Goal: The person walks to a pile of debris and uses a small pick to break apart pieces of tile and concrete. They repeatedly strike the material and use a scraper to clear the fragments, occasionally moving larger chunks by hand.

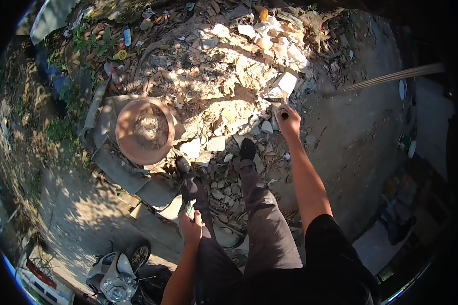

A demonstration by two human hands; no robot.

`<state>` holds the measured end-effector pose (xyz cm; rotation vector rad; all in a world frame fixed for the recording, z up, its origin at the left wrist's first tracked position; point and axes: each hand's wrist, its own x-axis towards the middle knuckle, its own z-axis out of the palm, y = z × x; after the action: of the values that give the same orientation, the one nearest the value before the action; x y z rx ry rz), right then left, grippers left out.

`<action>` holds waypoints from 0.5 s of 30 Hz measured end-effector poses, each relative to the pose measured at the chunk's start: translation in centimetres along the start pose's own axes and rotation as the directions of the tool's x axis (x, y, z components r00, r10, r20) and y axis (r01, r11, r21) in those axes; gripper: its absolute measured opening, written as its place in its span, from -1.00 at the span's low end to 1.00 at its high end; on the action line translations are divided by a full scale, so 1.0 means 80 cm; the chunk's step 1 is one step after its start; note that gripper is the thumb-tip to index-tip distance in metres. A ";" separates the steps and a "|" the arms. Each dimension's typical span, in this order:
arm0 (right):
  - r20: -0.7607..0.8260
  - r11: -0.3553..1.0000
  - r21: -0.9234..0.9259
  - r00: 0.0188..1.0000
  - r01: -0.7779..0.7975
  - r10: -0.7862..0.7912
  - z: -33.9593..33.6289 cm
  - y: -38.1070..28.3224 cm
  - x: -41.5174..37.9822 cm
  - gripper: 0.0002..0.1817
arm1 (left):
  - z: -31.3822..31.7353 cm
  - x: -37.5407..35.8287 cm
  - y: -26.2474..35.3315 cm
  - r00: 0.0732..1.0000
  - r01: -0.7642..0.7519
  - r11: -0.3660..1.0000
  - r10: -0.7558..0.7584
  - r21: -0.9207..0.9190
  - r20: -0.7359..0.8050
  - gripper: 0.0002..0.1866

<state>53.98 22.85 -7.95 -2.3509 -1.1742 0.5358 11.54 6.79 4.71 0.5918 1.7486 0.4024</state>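
Note:
My right hand [288, 122] is wrapped round a dark, round-ended handle [285, 115], whose far end reaches toward pale rubble and is hard to make out. Just beyond it lies a white block [287, 82]. Low in front of my left leg, my left hand [191, 226] grips a small whitish-green item [190, 207], too small to name. Broken stones and dry leaves [224, 101] form a sunlit heap ahead of my feet. A round clay pot [145, 131] with debris inside stands left of the heap.
Curved grey sheets [122, 170] lie around the pot. A motorcycle [118, 284] is parked at the lower left. On the right, long thin sticks [397, 76] extend over the concrete ground [346, 137]. My shoes [248, 149] stand at the rubble's near edge.

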 end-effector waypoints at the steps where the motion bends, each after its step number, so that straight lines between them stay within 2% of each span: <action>1: 0.053 0.999 -0.019 0.998 -0.033 0.034 -0.006 0.002 0.014 -0.77 | 0.003 0.001 0.006 1.000 0.026 0.999 -0.026 -0.045 0.001 -0.90; 3: 0.020 0.998 -0.058 1.000 0.002 -0.001 -0.004 0.005 0.041 -0.79 | 0.000 0.002 0.009 1.000 0.026 0.997 -0.026 -0.067 -0.002 -0.94; 5: 0.035 0.988 0.151 0.999 0.012 -0.018 0.020 0.005 0.090 -0.79 | -0.005 0.005 0.000 0.997 0.034 0.998 -0.030 -0.056 0.072 -0.89; 6: 0.071 0.991 0.121 0.995 0.058 -0.067 0.022 -0.016 0.107 -0.79 | -0.003 0.005 0.008 0.998 0.021 0.990 -0.011 -0.140 0.067 -0.90; 7: 0.107 0.989 0.096 0.987 0.110 -0.120 0.027 -0.039 0.125 -0.79 | 0.000 0.004 0.030 0.998 0.018 0.989 -0.009 -0.144 0.064 -0.90; 9: 0.143 0.947 -0.033 0.939 0.320 -0.312 0.055 -0.050 0.170 -0.72 | 0.008 0.004 0.066 0.999 -0.002 0.969 0.012 -0.248 0.038 -0.81; 10: 0.254 0.912 -0.102 0.897 0.397 -0.363 0.066 -0.063 0.195 -0.68 | -0.005 0.006 0.036 0.997 0.039 0.967 -0.022 -0.253 0.070 -0.66; 11: 0.362 0.865 -0.160 0.843 0.476 -0.397 0.081 -0.070 0.219 -0.64 | -0.012 0.007 0.034 0.998 0.041 0.965 -0.025 -0.259 0.064 -0.66; 12: 0.206 0.723 -0.160 0.739 0.673 -0.642 0.105 -0.055 0.241 -0.63 | -0.019 0.006 0.045 1.000 0.016 0.972 -0.011 -0.235 0.022 -0.57; 13: 0.043 0.535 -0.196 0.553 0.822 -0.832 0.131 -0.041 0.264 -0.62 | -0.023 0.006 0.058 1.000 -0.011 0.978 0.006 -0.211 -0.023 -0.49; 15: 0.348 0.669 -0.234 0.704 0.705 -0.620 0.173 -0.061 0.309 -0.80 | -0.026 0.005 0.081 0.988 -0.085 0.964 0.049 -0.253 -0.146 -0.41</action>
<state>57.44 48.76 -20.01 -1.9034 -2.2812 0.3590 10.58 12.31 8.53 0.4442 1.7742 0.7228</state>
